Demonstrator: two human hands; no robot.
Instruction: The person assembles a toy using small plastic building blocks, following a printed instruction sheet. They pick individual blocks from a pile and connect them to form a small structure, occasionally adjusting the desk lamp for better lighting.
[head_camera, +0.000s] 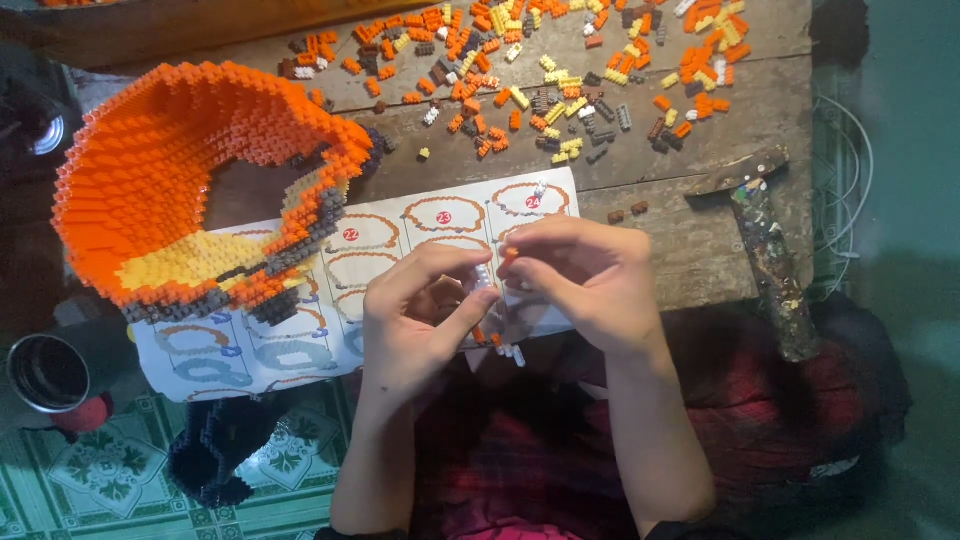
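both hands, left hand and right hand, pinch small bricks together over my instruction sheet on the bench.

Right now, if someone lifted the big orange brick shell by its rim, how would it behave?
The orange brick shell is probably rigid but brittle: its thin curved wall of tiny studded bricks could snap apart. Being hollow, it is likely light, and may tip.
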